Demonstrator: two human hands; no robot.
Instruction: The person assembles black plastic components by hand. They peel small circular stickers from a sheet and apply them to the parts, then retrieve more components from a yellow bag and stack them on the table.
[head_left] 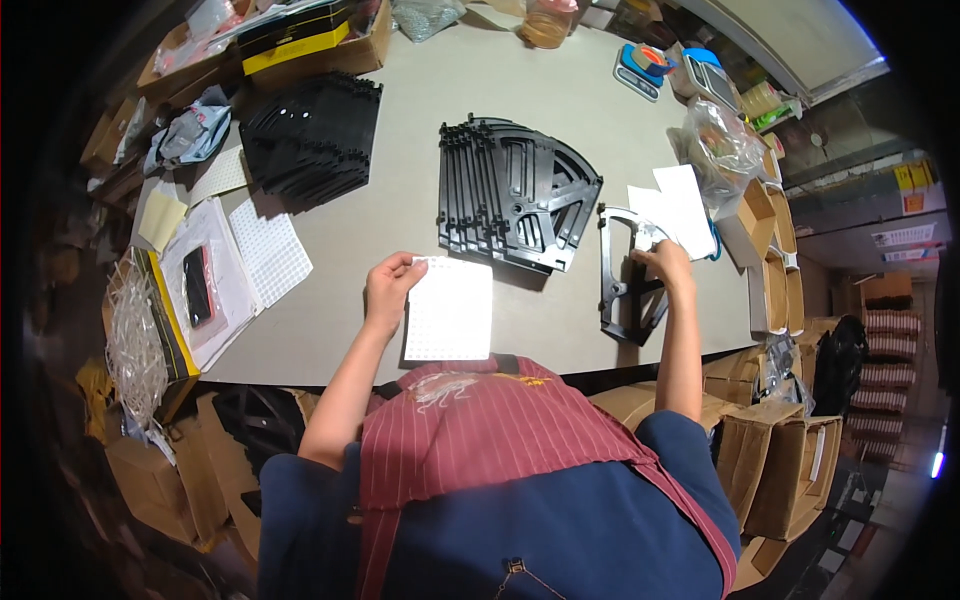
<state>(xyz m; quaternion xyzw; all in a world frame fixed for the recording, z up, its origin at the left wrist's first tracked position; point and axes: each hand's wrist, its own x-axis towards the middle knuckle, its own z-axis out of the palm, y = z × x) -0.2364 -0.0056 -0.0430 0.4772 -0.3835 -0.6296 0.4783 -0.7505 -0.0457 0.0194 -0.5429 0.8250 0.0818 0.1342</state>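
My left hand (392,282) pinches the top left corner of a white sheet (449,310) covered with small dots, which lies flat on the grey table (560,100) in front of me. My right hand (667,262) rests on a single black plastic fan-shaped frame (622,282) at the table's right edge, fingers closed on its upper part. A stack of the same black frames (510,190) stands between the hands, further back.
A second stack of black parts (312,135) lies at back left. More dotted white sheets (268,250) and a bagged item lie at left. White papers (680,205), a clear plastic bag (720,145), small cardboard boxes (775,285) and a scale (640,66) sit at right.
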